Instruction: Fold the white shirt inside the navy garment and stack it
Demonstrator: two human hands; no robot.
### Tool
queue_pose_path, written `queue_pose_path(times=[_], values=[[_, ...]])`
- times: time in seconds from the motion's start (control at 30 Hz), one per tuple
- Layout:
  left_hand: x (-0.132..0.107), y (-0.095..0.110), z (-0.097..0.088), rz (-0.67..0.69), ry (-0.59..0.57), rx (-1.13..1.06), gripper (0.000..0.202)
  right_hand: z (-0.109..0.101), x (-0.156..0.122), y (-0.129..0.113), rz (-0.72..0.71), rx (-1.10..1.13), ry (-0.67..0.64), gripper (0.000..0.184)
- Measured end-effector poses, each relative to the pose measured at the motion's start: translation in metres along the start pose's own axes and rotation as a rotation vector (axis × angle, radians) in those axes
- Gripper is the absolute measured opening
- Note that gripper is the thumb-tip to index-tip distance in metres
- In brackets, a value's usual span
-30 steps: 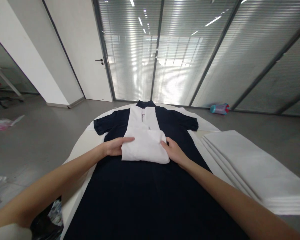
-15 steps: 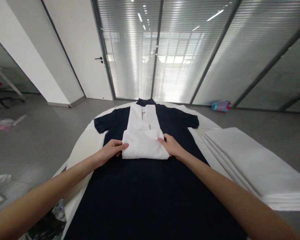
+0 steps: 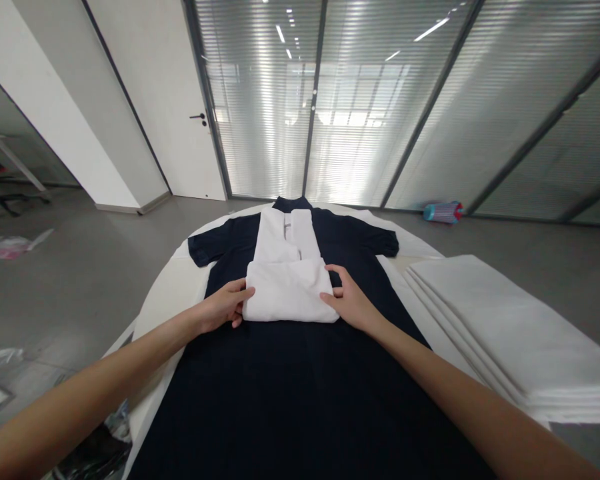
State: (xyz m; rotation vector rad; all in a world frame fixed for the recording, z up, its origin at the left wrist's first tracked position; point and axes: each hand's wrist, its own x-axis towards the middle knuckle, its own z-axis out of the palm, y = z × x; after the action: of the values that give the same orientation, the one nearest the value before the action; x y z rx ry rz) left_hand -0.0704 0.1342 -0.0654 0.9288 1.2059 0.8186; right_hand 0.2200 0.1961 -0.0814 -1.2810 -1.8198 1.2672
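Observation:
A folded white garment [image 3: 289,273] lies on top of a dark navy polo shirt [image 3: 300,373] spread flat on a round white table [image 3: 165,293]. My left hand [image 3: 225,303] rests against the left edge of the white fold, fingers together and lying flat. On the other side my right hand [image 3: 347,299] presses the right edge, fingers curved along it. The white garment's upper part runs up to the navy collar.
A stack of white fabric sheets [image 3: 510,333] lies on the table at the right. A teal and pink bottle [image 3: 443,212] lies on the grey floor by the glass wall. Plastic bags [image 3: 10,245] sit on the floor at left.
Both hands have shifted slightly along the sides of the white fold; the left hand came off its top to its edge. The fold looks squarer and neater.

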Motion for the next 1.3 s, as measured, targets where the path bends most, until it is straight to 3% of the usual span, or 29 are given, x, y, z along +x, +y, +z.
queue_pose_path(times=[0.2,0.37,0.47,0.57,0.63,0.73,0.8,0.93,1.03,1.17,1.3], values=[[-0.001,0.013,-0.008,-0.07,0.0,0.018,0.07,-0.001,0.0,0.0,-0.023,-0.066,0.055,0.047],[0.015,0.019,-0.007,0.053,0.129,0.072,0.094,0.0,0.003,-0.004,-0.041,-0.137,0.086,0.045],[0.024,0.018,-0.009,0.09,0.126,0.152,0.099,0.001,0.006,-0.004,-0.079,-0.216,0.116,0.047],[0.031,0.027,-0.018,0.038,0.089,0.232,0.093,0.002,0.008,-0.003,-0.094,-0.229,0.127,0.047],[0.038,0.039,-0.024,0.043,0.137,0.349,0.081,0.002,0.007,-0.002,-0.106,-0.222,0.125,0.047],[0.055,0.06,-0.023,0.319,0.315,0.697,0.053,0.004,0.006,-0.002,-0.12,-0.227,0.133,0.045],[0.069,0.07,-0.012,0.492,0.345,0.934,0.035,0.004,0.005,-0.003,-0.122,-0.232,0.139,0.043],[0.092,0.074,0.023,0.452,0.133,1.126,0.022,0.004,0.005,-0.005,-0.119,-0.239,0.133,0.042],[0.102,0.065,0.041,0.504,0.077,1.179,0.018,0.004,0.004,-0.007,-0.111,-0.272,0.128,0.041],[0.114,0.047,0.047,0.725,-0.009,1.082,0.016,0.003,0.004,-0.01,-0.109,-0.294,0.114,0.04],[0.115,0.037,0.044,0.782,-0.018,1.021,0.021,0.002,0.006,-0.011,-0.083,-0.311,0.112,0.04]])
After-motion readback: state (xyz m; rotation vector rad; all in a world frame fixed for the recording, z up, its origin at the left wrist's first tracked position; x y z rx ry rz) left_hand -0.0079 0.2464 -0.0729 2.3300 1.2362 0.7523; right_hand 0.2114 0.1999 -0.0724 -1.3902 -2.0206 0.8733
